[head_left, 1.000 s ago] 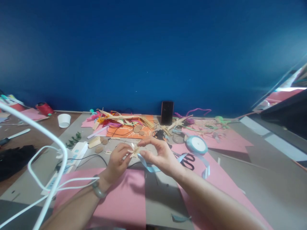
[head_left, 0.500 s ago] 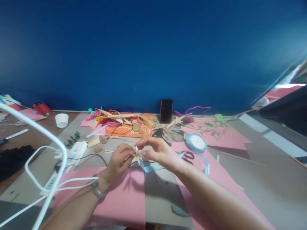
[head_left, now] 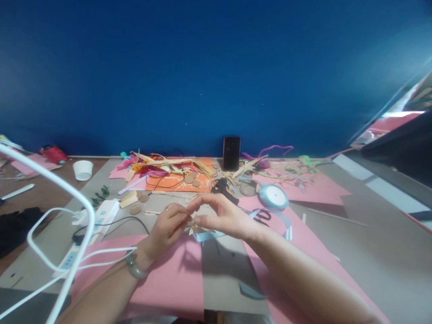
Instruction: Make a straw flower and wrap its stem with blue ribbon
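A small pale straw-coloured flower shape [head_left: 193,226] is held between both hands near the middle of the view. My left hand [head_left: 170,223] pinches it from the left, fingers closed. From the right, my right hand [head_left: 224,216] grips it with thumb and index finger, the index arched over to meet the left fingertips. The hands cover part of the flower. Light blue ribbon [head_left: 204,236] lies just below and behind it, leading towards a ribbon spool [head_left: 273,196]. Beneath my left wrist is pink paper [head_left: 172,288].
A black glue gun [head_left: 224,191], an upright phone [head_left: 231,154] and dark scissor handles [head_left: 262,216] lie beyond the hands. At left are a power strip [head_left: 101,225], white cables [head_left: 76,191] and a white cup [head_left: 83,170]. Straw strips [head_left: 162,160] cover orange paper [head_left: 173,182].
My right index finger has come over to touch the left fingertips, covering more of the flower, which looks tilted lower. The whole view has shifted slightly.
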A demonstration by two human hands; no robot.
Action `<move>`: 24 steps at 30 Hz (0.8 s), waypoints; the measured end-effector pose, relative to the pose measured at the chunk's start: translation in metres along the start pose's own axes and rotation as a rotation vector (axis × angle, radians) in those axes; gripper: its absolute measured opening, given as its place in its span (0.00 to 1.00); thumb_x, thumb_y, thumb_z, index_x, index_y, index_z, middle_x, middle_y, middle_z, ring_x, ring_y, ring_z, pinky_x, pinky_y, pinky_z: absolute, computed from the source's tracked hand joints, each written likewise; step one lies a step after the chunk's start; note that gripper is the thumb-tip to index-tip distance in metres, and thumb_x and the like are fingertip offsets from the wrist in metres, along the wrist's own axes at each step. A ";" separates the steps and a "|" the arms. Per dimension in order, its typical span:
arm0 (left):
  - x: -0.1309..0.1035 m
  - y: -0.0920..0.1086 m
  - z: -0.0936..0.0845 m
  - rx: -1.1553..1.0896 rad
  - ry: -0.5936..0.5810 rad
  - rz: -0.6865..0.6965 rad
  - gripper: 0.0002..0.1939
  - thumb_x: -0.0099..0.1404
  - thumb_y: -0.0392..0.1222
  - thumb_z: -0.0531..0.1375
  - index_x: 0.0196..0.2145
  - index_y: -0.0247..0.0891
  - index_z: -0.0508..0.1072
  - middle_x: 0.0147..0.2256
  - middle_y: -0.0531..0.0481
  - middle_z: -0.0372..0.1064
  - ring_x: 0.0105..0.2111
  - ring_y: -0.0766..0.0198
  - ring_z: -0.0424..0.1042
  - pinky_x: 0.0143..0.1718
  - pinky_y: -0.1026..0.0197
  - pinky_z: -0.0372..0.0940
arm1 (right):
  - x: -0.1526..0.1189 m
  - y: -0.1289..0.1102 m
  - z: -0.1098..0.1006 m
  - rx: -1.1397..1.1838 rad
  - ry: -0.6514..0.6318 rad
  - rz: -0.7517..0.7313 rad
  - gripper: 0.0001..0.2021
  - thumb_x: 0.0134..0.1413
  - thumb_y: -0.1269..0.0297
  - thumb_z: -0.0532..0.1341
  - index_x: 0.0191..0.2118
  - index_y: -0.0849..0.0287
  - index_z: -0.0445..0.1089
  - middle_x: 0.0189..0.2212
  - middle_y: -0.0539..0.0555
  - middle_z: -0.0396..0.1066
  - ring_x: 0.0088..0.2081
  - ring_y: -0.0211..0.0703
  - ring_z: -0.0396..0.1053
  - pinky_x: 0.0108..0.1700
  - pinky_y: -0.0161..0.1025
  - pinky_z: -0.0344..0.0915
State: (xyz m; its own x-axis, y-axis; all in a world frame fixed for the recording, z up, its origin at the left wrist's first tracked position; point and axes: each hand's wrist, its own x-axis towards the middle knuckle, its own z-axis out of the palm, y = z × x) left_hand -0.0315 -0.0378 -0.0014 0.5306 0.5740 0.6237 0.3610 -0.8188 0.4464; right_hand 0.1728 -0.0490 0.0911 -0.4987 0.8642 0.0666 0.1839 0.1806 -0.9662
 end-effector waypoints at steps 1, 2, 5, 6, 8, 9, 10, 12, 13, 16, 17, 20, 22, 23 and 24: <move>0.000 0.000 0.000 0.004 -0.004 -0.003 0.06 0.66 0.33 0.53 0.36 0.38 0.70 0.36 0.46 0.67 0.37 0.60 0.66 0.37 0.58 0.63 | -0.001 -0.002 -0.002 -0.021 -0.024 -0.045 0.12 0.46 0.65 0.66 0.39 0.61 0.73 0.37 0.53 0.73 0.40 0.41 0.69 0.47 0.39 0.63; 0.000 0.001 0.000 0.008 -0.015 -0.009 0.06 0.66 0.33 0.53 0.36 0.38 0.70 0.36 0.46 0.67 0.37 0.60 0.66 0.37 0.57 0.63 | -0.002 -0.003 -0.004 -0.040 -0.049 -0.079 0.13 0.45 0.67 0.66 0.40 0.61 0.73 0.38 0.53 0.73 0.42 0.42 0.69 0.49 0.41 0.63; -0.001 0.000 0.003 0.024 -0.041 -0.011 0.05 0.65 0.34 0.54 0.36 0.38 0.70 0.34 0.46 0.66 0.36 0.60 0.66 0.37 0.57 0.63 | -0.003 -0.005 -0.004 -0.069 -0.111 -0.112 0.06 0.47 0.69 0.64 0.35 0.60 0.73 0.38 0.54 0.74 0.41 0.43 0.70 0.48 0.42 0.64; -0.002 0.000 0.004 0.031 -0.039 -0.006 0.05 0.65 0.34 0.55 0.36 0.38 0.70 0.34 0.46 0.66 0.36 0.60 0.66 0.37 0.57 0.63 | -0.003 -0.004 -0.003 -0.074 -0.112 -0.110 0.03 0.48 0.70 0.63 0.32 0.60 0.72 0.37 0.53 0.74 0.40 0.42 0.71 0.47 0.41 0.65; -0.004 -0.001 0.006 0.051 -0.028 0.012 0.05 0.64 0.33 0.55 0.36 0.38 0.70 0.33 0.47 0.65 0.36 0.61 0.65 0.37 0.57 0.63 | -0.003 -0.002 0.001 -0.080 -0.093 -0.103 0.03 0.49 0.71 0.62 0.27 0.60 0.71 0.36 0.53 0.75 0.39 0.42 0.71 0.45 0.40 0.65; -0.005 -0.001 0.007 0.065 -0.026 0.019 0.05 0.64 0.32 0.55 0.35 0.38 0.70 0.33 0.47 0.65 0.35 0.61 0.65 0.37 0.57 0.62 | -0.002 0.000 0.003 -0.085 -0.083 -0.094 0.04 0.49 0.71 0.62 0.26 0.60 0.70 0.35 0.52 0.75 0.38 0.41 0.71 0.44 0.40 0.65; -0.006 0.000 0.008 0.084 -0.028 0.024 0.05 0.64 0.32 0.55 0.34 0.38 0.70 0.32 0.47 0.64 0.35 0.61 0.64 0.36 0.57 0.62 | -0.001 0.001 0.006 -0.093 -0.070 -0.082 0.05 0.49 0.71 0.62 0.25 0.59 0.69 0.33 0.51 0.75 0.36 0.41 0.71 0.43 0.40 0.66; -0.007 0.001 0.010 0.123 -0.040 0.041 0.06 0.64 0.31 0.54 0.34 0.38 0.70 0.30 0.48 0.63 0.34 0.61 0.64 0.36 0.58 0.62 | 0.000 0.004 0.011 -0.124 -0.035 -0.049 0.05 0.49 0.70 0.62 0.24 0.59 0.69 0.30 0.50 0.74 0.33 0.40 0.70 0.40 0.38 0.66; -0.007 0.003 0.010 0.139 -0.042 0.054 0.07 0.63 0.31 0.54 0.34 0.39 0.70 0.30 0.49 0.63 0.33 0.61 0.64 0.35 0.58 0.61 | 0.000 0.004 0.013 -0.141 -0.017 -0.037 0.05 0.49 0.70 0.62 0.24 0.59 0.69 0.28 0.50 0.74 0.32 0.39 0.70 0.38 0.38 0.65; -0.006 0.005 0.011 0.157 -0.009 0.046 0.08 0.63 0.30 0.55 0.36 0.39 0.71 0.31 0.48 0.65 0.35 0.61 0.65 0.37 0.57 0.62 | -0.001 0.003 0.015 -0.151 0.062 -0.028 0.02 0.49 0.68 0.64 0.28 0.59 0.72 0.29 0.50 0.73 0.33 0.40 0.70 0.39 0.38 0.65; -0.005 0.005 0.010 0.155 0.013 0.029 0.08 0.63 0.30 0.55 0.37 0.39 0.71 0.33 0.48 0.66 0.36 0.61 0.65 0.38 0.57 0.62 | -0.002 0.002 0.015 -0.128 0.105 -0.034 0.04 0.49 0.65 0.64 0.32 0.59 0.73 0.31 0.51 0.74 0.36 0.41 0.70 0.41 0.39 0.65; -0.003 0.002 0.007 0.159 0.101 -0.012 0.07 0.62 0.31 0.57 0.37 0.40 0.71 0.35 0.47 0.68 0.38 0.60 0.66 0.40 0.56 0.63 | -0.003 0.001 0.012 -0.016 0.279 -0.080 0.18 0.50 0.56 0.65 0.46 0.58 0.69 0.39 0.54 0.72 0.43 0.44 0.69 0.47 0.42 0.63; -0.002 0.000 0.004 0.171 0.174 -0.027 0.06 0.62 0.31 0.57 0.36 0.39 0.70 0.35 0.48 0.68 0.37 0.60 0.67 0.39 0.56 0.64 | -0.002 0.003 0.010 0.066 0.355 -0.113 0.25 0.48 0.54 0.66 0.50 0.59 0.65 0.41 0.56 0.70 0.45 0.45 0.67 0.50 0.43 0.62; -0.002 -0.001 0.003 0.180 0.214 -0.039 0.06 0.61 0.31 0.57 0.36 0.39 0.70 0.35 0.48 0.67 0.37 0.60 0.67 0.40 0.56 0.64 | -0.001 0.005 0.010 0.104 0.374 -0.117 0.27 0.47 0.53 0.67 0.50 0.59 0.63 0.41 0.56 0.70 0.45 0.45 0.67 0.49 0.43 0.62; -0.001 -0.002 0.001 0.194 0.253 -0.056 0.06 0.61 0.31 0.57 0.36 0.39 0.70 0.35 0.48 0.67 0.37 0.60 0.67 0.40 0.56 0.64 | 0.000 0.008 0.010 0.143 0.382 -0.108 0.28 0.45 0.53 0.68 0.50 0.59 0.62 0.40 0.56 0.70 0.44 0.44 0.67 0.47 0.42 0.63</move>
State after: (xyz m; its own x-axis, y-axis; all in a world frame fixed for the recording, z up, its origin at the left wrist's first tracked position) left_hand -0.0318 -0.0367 -0.0039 0.3070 0.5829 0.7523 0.5367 -0.7588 0.3689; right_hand 0.1658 -0.0517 0.0814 -0.1538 0.9607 0.2310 0.0149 0.2360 -0.9716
